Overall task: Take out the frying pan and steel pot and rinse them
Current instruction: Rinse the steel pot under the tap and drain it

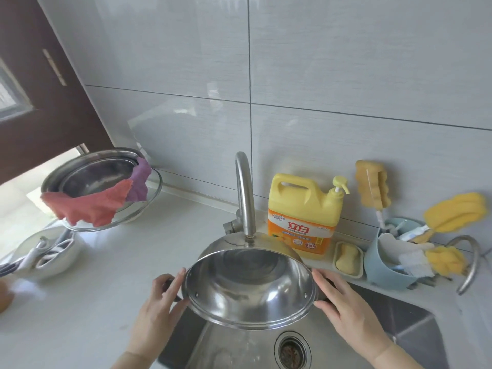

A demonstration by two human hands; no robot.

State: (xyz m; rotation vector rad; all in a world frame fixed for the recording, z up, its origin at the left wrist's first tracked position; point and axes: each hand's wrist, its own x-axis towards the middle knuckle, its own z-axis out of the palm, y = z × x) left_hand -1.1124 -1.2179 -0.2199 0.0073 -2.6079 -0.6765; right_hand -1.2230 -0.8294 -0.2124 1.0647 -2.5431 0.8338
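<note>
At far left, a white bowl (45, 258) holding utensils stands on the white countertop (111, 262), with a glass bowl (138, 211) behind it carrying a steel basin (90, 174) draped with a red cloth (87, 206) and a purple cloth (138, 182). The left hand (159, 302) grips the left side handle of the steel pot (250, 286), fingers curled round it. The pot is held above the steel sink (415, 331), tipped on its side so that its mouth faces the camera and slightly downward and its base points toward the wall; its axis runs front to back. The faucet (245, 193) spout ends just above the pot's upper wall. The right hand (343, 302) holds the right rim and handle, fingers lying along the side. Further right, a yellow detergent jug (306, 217), a soap dish (348, 259) and a blue caddy (386, 267) of yellow sponge brushes stand against the grey tiled wall (346, 75). The sink drain (292, 350) lies below the pot.
</note>
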